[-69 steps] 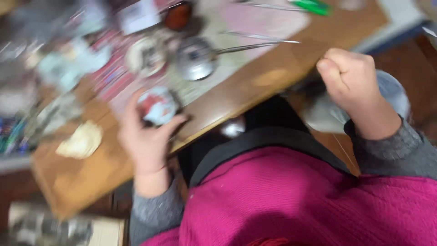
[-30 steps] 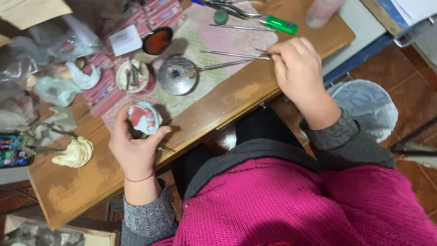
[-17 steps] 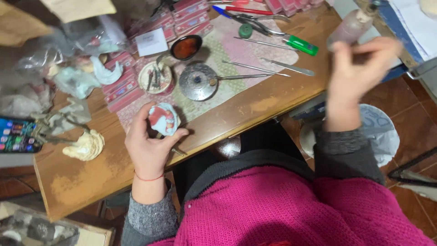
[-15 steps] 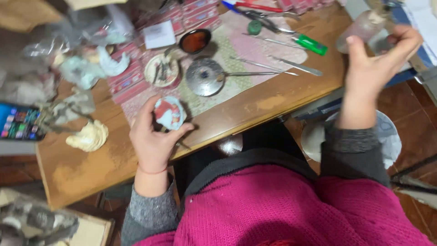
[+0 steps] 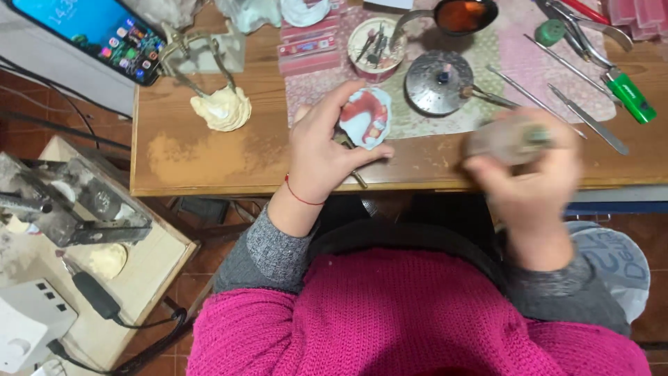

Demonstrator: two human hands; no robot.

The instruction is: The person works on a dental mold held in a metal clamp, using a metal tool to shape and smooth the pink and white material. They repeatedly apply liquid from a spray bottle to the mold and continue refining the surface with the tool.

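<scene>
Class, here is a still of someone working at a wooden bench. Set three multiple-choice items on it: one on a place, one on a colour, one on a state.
1. Where does the phone lie?
A far left corner
B right edge
C on the lap

2. What colour is the screwdriver handle?
A yellow
B green
C black

3. How is the left hand?
A flat and empty
B out of sight
C holding a pale blue dental cast

Key: 1 A, its lit screen shows top left; 2 B, bright green; 3 C, fingers wrap the cast.
</scene>
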